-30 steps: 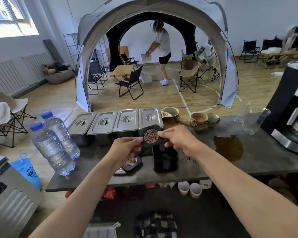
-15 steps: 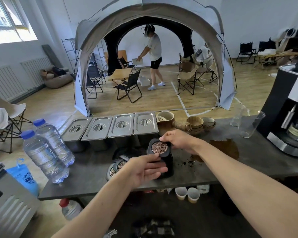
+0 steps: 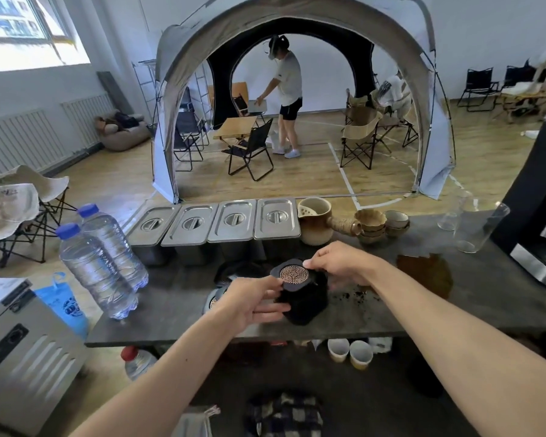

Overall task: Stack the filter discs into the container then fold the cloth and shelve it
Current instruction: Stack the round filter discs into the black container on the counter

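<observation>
Both hands on one filter disc [image 3: 293,275]: dark rounded-square frame, round copper-tone mesh centre, sitting tilted on top of the black container [image 3: 304,302] mid-desk. Left hand [image 3: 252,299] pinches the disc's near-left edge, lower fingers spread loose against the container side. Right hand [image 3: 339,263] pinches the far-right edge with its fingertips. At least 2 more discs [image 3: 213,301] lie flat on the dark desk [image 3: 177,313] just left of the container, partly hidden behind the left hand; exact count unclear. Back row: 4 stainless lidded pans [image 3: 234,220], rectangular, recessed round handles. 2 clear plastic water bottles [image 3: 100,266], blue caps, ribbed. 1 ceramic pitcher [image 3: 316,220] with side handle, stacked ceramic bowls [image 3: 371,223]. Brown liquid spill [image 3: 424,274] right of the hands. Checked cloth [image 3: 284,414] bunched below the desk edge.
</observation>
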### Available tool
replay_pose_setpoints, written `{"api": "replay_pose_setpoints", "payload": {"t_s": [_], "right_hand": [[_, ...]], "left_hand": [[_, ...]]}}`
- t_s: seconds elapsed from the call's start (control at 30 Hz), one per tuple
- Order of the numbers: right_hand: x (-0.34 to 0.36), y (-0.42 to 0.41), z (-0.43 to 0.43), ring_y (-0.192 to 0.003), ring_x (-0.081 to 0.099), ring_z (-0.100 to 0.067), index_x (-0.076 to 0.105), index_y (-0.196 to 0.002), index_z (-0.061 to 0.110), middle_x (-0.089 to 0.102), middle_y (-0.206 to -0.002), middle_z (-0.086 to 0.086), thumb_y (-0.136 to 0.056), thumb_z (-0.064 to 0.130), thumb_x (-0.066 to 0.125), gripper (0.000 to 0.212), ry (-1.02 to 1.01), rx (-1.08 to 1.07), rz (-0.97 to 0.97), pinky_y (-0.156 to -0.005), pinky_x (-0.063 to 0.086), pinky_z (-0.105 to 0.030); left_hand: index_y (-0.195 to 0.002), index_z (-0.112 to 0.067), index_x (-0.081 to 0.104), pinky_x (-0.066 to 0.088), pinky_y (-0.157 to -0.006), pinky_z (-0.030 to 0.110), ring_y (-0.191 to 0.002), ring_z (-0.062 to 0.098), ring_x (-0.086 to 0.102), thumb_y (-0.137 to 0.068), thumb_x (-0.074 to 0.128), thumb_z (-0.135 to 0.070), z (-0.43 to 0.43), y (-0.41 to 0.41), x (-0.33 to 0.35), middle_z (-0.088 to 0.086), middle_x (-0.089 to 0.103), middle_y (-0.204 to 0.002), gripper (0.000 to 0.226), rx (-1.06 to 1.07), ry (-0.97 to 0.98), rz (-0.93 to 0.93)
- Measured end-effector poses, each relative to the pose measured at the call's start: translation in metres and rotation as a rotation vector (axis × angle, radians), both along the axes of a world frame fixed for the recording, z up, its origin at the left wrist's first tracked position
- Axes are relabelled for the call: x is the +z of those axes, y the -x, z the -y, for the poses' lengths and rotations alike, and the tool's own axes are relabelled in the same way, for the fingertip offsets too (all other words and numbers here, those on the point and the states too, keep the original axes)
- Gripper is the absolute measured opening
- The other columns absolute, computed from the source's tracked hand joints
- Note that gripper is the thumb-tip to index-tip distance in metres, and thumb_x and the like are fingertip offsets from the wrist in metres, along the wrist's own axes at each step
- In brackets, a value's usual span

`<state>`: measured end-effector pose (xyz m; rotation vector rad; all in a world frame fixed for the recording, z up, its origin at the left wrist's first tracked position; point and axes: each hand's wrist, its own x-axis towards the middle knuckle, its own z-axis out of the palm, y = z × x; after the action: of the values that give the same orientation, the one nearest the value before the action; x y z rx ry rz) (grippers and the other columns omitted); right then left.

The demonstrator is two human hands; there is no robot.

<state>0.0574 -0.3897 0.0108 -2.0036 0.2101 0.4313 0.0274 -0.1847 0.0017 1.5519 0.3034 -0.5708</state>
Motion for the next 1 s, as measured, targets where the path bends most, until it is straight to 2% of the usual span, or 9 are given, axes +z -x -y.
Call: {"api": "replay_pose_setpoints", "payload": {"t_s": [0.17, 0.23, 0.4, 0.53, 0.63, 0.73, 0.8, 0.87, 1.0], "right_hand": [[-0.002, 0.007, 0.010, -0.098, 0.070, -0.028, 0.070, -0.103, 0.002, 0.074, -0.103, -0.014, -0.089, 0.013, 0.070, 0.018, -0.185, -0.088, -0.197, -0.089, 0.057, -0.045], [-0.005, 0.009, 0.012, -0.097, 0.068, -0.029, 0.070, -0.097, 0.000, 0.073, -0.096, -0.015, -0.088, 0.006, 0.070, 0.010, -0.233, -0.129, -0.228, -0.092, 0.055, -0.044], [-0.011, 0.014, 0.010, -0.072, 0.065, -0.017, 0.070, -0.079, 0.008, 0.070, -0.080, -0.009, -0.082, 0.008, 0.075, 0.005, -0.177, -0.204, -0.281, -0.062, 0.053, -0.022], [-0.011, 0.013, 0.001, -0.030, 0.037, -0.005, 0.058, -0.039, 0.016, 0.047, -0.039, 0.003, -0.081, 0.017, 0.077, 0.045, 0.092, -0.195, -0.315, -0.034, 0.022, -0.015], [-0.009, 0.014, -0.003, -0.025, 0.032, -0.006, 0.058, -0.031, 0.014, 0.043, -0.033, 0.006, -0.083, 0.020, 0.075, 0.056, 0.206, -0.140, -0.297, -0.033, 0.022, -0.015], [0.002, 0.017, -0.004, -0.035, 0.046, -0.011, 0.071, -0.050, 0.013, 0.057, -0.044, 0.001, -0.080, 0.026, 0.079, 0.033, 0.367, -0.099, -0.174, -0.039, 0.038, -0.017], [0.014, 0.017, -0.007, -0.058, 0.063, -0.016, 0.076, -0.074, 0.010, 0.072, -0.069, -0.004, -0.073, 0.034, 0.083, 0.025, 0.506, -0.094, -0.003, -0.060, 0.052, -0.028], [0.028, 0.018, -0.021, -0.071, 0.069, -0.015, 0.077, -0.077, 0.016, 0.074, -0.076, 0.000, -0.072, 0.038, 0.083, 0.023, 0.495, -0.100, 0.159, -0.071, 0.057, -0.032], [0.038, 0.025, -0.086, -0.063, 0.070, -0.011, 0.078, -0.075, 0.022, 0.075, -0.069, 0.004, -0.078, 0.036, 0.076, 0.015, 0.370, 0.038, 0.280, -0.071, 0.060, -0.035]], "left_hand": [[-0.101, -0.005, 0.073, 0.061, -0.058, 0.032, -0.075, 0.022, 0.077, -0.086, 0.076, -0.017, -0.006, -0.013, -0.008, 0.001, 0.077, -0.070, 0.020, -0.024, -0.098, 0.066], [-0.095, -0.005, 0.073, 0.061, -0.060, 0.032, -0.075, 0.022, 0.076, -0.084, 0.078, -0.017, -0.007, -0.017, -0.009, 0.004, 0.077, -0.075, 0.017, -0.040, -0.114, 0.065], [-0.086, -0.005, 0.071, 0.062, -0.057, 0.032, -0.058, 0.017, 0.069, -0.082, 0.078, -0.014, -0.007, -0.027, -0.008, 0.002, 0.065, -0.060, 0.012, -0.137, -0.254, 0.045], [-0.073, -0.013, 0.072, 0.053, -0.049, 0.023, -0.045, 0.011, 0.053, -0.087, 0.070, -0.014, -0.002, -0.036, -0.006, 0.000, 0.056, -0.051, 0.014, -0.288, -0.485, 0.045], [-0.078, -0.010, 0.076, 0.045, -0.045, 0.021, -0.045, 0.011, 0.046, -0.090, 0.063, -0.006, 0.004, -0.038, -0.007, 0.000, 0.053, -0.051, 0.018, -0.350, -0.595, 0.081], [-0.077, -0.002, 0.076, 0.040, -0.042, 0.021, -0.044, 0.014, 0.047, -0.084, 0.072, -0.008, -0.005, -0.036, 0.001, 0.002, 0.055, -0.048, 0.009, -0.356, -0.621, 0.117], [-0.069, -0.002, 0.075, 0.038, -0.039, 0.019, -0.037, 0.013, 0.046, -0.079, 0.079, -0.016, -0.025, -0.037, 0.010, 0.002, 0.056, -0.044, 0.018, -0.319, -0.647, 0.182], [-0.071, 0.000, 0.077, 0.036, -0.037, 0.016, -0.033, 0.013, 0.043, -0.075, 0.082, -0.022, -0.053, -0.041, 0.018, 0.001, 0.056, -0.041, 0.023, -0.249, -0.707, 0.286], [-0.072, -0.003, 0.077, 0.034, -0.041, 0.019, -0.039, 0.017, 0.045, -0.077, 0.081, -0.023, -0.107, -0.044, 0.013, 0.004, 0.058, -0.047, 0.021, -0.128, -0.752, 0.327]]}}
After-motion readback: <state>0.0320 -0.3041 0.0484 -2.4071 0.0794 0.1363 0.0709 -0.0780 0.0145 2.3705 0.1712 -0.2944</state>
